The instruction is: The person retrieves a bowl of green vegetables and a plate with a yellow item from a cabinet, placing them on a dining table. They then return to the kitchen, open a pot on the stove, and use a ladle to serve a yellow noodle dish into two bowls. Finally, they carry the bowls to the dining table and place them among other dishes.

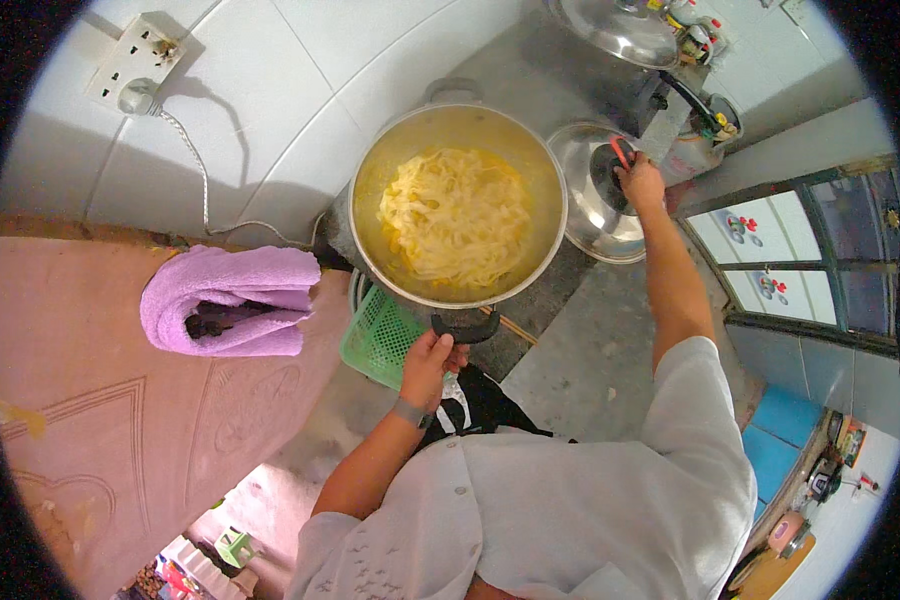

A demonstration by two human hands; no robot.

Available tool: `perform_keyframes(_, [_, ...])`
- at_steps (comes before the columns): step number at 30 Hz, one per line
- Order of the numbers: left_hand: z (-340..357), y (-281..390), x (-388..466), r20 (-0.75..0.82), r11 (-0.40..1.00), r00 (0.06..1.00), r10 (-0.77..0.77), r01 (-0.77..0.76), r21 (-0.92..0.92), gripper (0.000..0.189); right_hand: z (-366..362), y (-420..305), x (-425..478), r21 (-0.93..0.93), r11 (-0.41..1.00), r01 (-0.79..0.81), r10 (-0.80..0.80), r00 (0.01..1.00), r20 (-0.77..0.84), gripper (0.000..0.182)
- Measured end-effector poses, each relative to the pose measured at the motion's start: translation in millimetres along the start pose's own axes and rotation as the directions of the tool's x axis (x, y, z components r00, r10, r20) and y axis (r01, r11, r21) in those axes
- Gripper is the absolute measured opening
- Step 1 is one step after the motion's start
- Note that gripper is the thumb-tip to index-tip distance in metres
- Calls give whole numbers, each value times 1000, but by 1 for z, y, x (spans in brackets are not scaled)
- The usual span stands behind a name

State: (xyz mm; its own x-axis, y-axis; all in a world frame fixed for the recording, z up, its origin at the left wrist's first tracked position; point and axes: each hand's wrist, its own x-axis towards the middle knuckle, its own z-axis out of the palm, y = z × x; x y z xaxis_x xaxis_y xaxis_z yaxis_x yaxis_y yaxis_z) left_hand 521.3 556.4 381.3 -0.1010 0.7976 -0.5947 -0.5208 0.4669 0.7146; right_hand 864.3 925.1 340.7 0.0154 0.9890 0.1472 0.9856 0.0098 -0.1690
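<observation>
A large metal pot (457, 296) holds pale noodles (457, 217) in yellow liquid. My left hand (429, 364) is at the black handle (466, 328) on the pot's near side; its fingers curl just under the handle, and whether they grip it is hard to tell. To the right of the pot lies a shiny metal lid (581, 161). Over the lid's dark knob (607, 176) is my right hand (641, 184), closed on a small red-handled item (621, 152) whose far part cannot be made out.
A green plastic basket (379, 337) and wooden chopsticks (520, 330) lie by the pot's near side. A purple towel (229, 274) drapes over the pink door at left. Another metal lid (622, 34) and a container (694, 154) with utensils stand at the back right. A plugged cord (195, 150) hangs from the wall socket.
</observation>
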Motion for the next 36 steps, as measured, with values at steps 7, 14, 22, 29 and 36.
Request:
perform_keyframes(7, [-3, 7, -2, -64, 998, 998, 28, -31, -46, 19, 29, -50, 29, 98, 995, -23, 20, 999, 35, 45])
perform_keyframes(14, [-5, 13, -5, -116, 1000, 993, 3, -4, -8, 20, 50, -51, 41, 243, 970, -9, 13, 1000, -16, 54])
perform_keyframes(22, [-13, -6, 2, -90, 992, 992, 94, -101, -80, 23, 7, 50, -108, 344, 939, -6, 63, 986, -154, 40])
perform_keyframes(29, [-4, -29, -10, -55, 976, 988, 141, -148, -160, 29, 23, 218, -594, -251, 888, -386, 451, 620, 641, 33])
perform_keyframes(36, [-18, -175, -39, 288, 947, 927, -241, 160, 278, 24, -31, 158, -919, -136, 569, -811, 605, 301, 737, 50])
